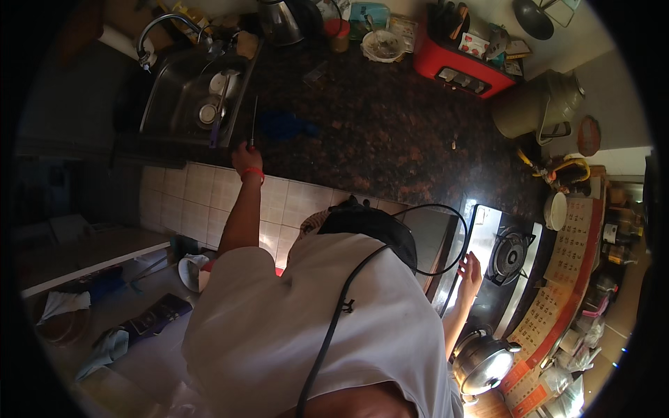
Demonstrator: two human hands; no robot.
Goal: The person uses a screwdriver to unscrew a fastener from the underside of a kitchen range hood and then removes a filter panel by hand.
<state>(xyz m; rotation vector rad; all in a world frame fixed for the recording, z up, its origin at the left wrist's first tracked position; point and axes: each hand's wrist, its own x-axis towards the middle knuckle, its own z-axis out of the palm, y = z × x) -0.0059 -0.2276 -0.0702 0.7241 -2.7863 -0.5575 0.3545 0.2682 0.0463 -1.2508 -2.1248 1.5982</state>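
Note:
My left hand [247, 159] is closed at the counter's front edge, beside the sink. A thin, straight metal tool that looks like a knife [254, 122] sticks up out of it, seen nearly edge-on. Just right of the blade lies a crumpled dark blue cloth or bag [287, 126]. Far to the right, my right hand [471, 274] is at the near side of the gas stove [496, 306], fingers apart and nothing in them. A black cable [465, 233] loops close by that hand.
The steel sink [162, 104] holds dishes and a purple-handled utensil [215, 134]. Along the back of the dark stone counter [390, 132] stand a kettle [282, 22], a bowl [383, 46] and a red rack [446, 70]. A lidded pot [481, 359] sits by the stove.

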